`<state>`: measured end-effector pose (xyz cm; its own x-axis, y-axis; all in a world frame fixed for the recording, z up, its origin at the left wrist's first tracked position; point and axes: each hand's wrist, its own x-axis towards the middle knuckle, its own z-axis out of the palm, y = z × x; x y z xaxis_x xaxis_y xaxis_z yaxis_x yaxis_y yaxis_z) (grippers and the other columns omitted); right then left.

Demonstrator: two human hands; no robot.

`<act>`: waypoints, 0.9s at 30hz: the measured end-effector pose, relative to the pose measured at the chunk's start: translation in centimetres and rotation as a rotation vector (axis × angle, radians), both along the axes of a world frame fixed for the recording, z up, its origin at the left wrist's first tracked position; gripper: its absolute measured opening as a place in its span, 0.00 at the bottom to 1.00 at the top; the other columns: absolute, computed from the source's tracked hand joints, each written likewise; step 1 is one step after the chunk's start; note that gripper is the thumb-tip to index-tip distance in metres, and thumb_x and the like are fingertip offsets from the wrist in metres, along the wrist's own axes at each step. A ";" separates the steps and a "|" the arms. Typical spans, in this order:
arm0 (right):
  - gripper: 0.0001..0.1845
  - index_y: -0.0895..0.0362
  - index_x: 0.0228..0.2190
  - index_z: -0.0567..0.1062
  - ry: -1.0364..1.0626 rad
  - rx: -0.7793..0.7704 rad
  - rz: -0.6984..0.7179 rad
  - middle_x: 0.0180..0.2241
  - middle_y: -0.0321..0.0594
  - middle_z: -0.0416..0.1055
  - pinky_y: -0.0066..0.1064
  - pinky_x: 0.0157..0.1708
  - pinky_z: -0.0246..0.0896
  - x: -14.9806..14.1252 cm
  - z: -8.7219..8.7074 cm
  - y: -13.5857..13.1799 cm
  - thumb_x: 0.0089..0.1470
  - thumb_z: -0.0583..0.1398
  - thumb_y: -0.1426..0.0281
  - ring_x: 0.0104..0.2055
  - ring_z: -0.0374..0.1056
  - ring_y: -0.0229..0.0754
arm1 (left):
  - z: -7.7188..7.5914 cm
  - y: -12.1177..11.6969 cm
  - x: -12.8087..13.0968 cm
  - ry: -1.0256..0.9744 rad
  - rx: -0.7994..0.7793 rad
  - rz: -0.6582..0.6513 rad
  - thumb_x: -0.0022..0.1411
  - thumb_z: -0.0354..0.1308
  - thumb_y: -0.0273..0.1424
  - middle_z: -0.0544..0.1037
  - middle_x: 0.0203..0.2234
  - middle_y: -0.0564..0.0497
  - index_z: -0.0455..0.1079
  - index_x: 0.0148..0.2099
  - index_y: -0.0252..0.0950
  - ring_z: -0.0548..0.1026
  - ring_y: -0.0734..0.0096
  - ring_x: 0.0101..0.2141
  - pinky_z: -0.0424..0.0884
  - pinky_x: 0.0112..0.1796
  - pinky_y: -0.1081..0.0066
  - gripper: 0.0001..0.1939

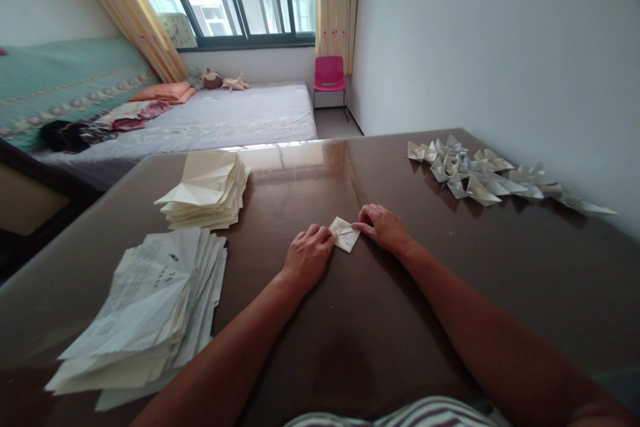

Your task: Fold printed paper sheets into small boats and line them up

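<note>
A small folded square of white paper lies on the dark brown table in front of me. My left hand rests knuckles-up at its left edge, fingers curled and pressing on the paper. My right hand pinches the paper's right corner with its fingertips. Both forearms reach in from the bottom of the view.
Two stacks of paper sheets sit to the left: a loose one near me and a squarer one farther off. Several folded paper shapes lie at the table's far right by the wall. Beyond the table are a bed and a pink chair.
</note>
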<state>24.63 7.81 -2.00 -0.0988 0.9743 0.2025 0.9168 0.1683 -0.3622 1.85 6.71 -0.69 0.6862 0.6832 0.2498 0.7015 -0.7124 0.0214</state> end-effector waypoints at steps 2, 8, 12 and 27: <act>0.12 0.53 0.30 0.72 0.030 0.006 0.025 0.33 0.37 0.71 0.29 0.31 0.53 0.1 0.1 -0.1 0.58 0.58 0.57 0.37 0.64 0.40 | 0.0 0.2 0.0 -0.012 -0.010 -0.009 0.67 0.48 0.29 0.74 0.39 0.48 0.71 0.48 0.40 0.68 0.63 0.42 0.66 0.40 0.64 0.13; 0.14 0.53 0.34 0.74 0.001 0.059 0.123 0.37 0.42 0.70 0.34 0.41 0.56 -1.2 0.5 -0.9 0.56 0.58 0.56 0.43 0.62 0.45 | 0.2 0.7 0.1 -0.061 -0.024 -0.044 0.64 0.48 0.27 0.72 0.37 0.47 0.70 0.39 0.37 0.67 0.64 0.40 0.67 0.43 0.65 0.09; 0.12 0.54 0.33 0.73 0.066 -0.013 0.123 0.38 0.41 0.70 0.35 0.42 0.57 -1.9 0.8 -1.1 0.51 0.63 0.59 0.43 0.63 0.45 | 0.1 0.6 0.2 -0.103 -0.034 -0.054 0.64 0.47 0.29 0.72 0.37 0.47 0.69 0.39 0.37 0.69 0.64 0.39 0.68 0.43 0.64 0.08; 0.15 0.53 0.42 0.66 0.667 0.032 0.272 0.35 0.35 0.71 0.30 0.38 0.63 -3.1 1.9 -2.2 0.52 0.61 0.65 0.38 0.68 0.38 | 0.0 0.7 0.0 -0.510 -0.169 0.065 0.65 0.50 0.33 0.75 0.36 0.52 0.67 0.44 0.39 0.73 0.72 0.35 0.70 0.41 0.72 0.08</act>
